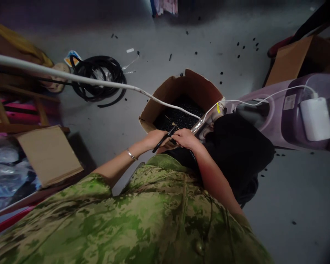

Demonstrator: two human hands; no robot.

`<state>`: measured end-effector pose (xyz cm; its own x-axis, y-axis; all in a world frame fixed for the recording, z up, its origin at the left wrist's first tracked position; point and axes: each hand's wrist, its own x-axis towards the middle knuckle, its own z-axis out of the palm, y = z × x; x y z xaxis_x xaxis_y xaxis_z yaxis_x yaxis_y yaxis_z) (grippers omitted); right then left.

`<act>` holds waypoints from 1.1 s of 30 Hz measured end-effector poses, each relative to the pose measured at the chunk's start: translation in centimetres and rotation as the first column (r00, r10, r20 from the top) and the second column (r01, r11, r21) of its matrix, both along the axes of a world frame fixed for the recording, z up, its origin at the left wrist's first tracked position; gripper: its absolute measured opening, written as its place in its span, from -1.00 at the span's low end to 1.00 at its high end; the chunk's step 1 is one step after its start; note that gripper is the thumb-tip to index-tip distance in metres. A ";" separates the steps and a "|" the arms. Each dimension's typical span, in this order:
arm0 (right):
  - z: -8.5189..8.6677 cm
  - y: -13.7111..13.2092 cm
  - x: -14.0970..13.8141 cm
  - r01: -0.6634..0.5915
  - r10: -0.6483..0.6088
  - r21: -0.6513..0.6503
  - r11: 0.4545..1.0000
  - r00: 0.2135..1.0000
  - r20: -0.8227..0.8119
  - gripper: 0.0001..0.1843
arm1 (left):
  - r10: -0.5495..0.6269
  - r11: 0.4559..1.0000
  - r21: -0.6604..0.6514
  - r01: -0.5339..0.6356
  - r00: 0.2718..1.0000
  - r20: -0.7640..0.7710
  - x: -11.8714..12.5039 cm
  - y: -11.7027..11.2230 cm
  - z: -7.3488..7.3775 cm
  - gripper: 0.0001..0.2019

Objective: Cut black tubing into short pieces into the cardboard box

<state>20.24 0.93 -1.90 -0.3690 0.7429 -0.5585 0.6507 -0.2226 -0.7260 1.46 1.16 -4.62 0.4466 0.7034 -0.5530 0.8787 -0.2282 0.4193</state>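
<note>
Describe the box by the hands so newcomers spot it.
From the left edge, follow the white cable to mid-picture. It passes over an open cardboard box beside the left hand and right hand. A heap of small black pieces inside sets it apart from the far-right carton.

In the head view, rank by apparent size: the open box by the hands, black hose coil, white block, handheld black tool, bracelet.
Largest to smallest:
1. Open box
2. Black hose coil
3. White block
4. Black tool, partly hidden
5. Bracelet
</note>
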 end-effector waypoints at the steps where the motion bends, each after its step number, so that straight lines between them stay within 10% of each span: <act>1: -0.1 0.0 0.0 0.013 -0.013 -0.014 1.000 1.000 0.012 -0.61 | 0.024 1.000 -0.014 -0.023 1.000 0.016 0.0 -0.2 -0.3 -0.69; 10: 1.0 -0.2 0.3 0.236 -0.269 -0.200 0.951 0.950 -0.160 -0.62 | 0.360 0.929 -0.210 -0.305 0.877 0.319 -0.4 -0.3 0.6 -0.70; 15: 2.5 -0.8 0.8 0.162 -0.207 -0.254 0.954 0.964 -0.166 -0.68 | 0.444 0.888 -0.290 -0.356 0.826 0.346 -0.1 0.2 1.6 -0.66; 28: 1.7 -0.8 2.1 0.523 -0.507 0.013 0.853 0.832 -0.225 -0.65 | 0.448 0.815 -0.564 -0.132 0.762 0.468 -0.4 -0.8 0.8 -0.45; 33: 1.7 -0.7 1.6 0.385 -0.366 0.085 0.919 0.913 -0.181 -0.63 | 0.410 0.833 -0.544 -0.104 0.775 0.480 -0.3 -0.6 1.1 -0.50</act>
<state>21.83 0.22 -0.22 -0.1260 0.9001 -0.4170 0.4099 -0.3356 -0.8482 1.14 0.56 -3.51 0.6180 0.5633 -0.5485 0.4436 0.3261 0.8348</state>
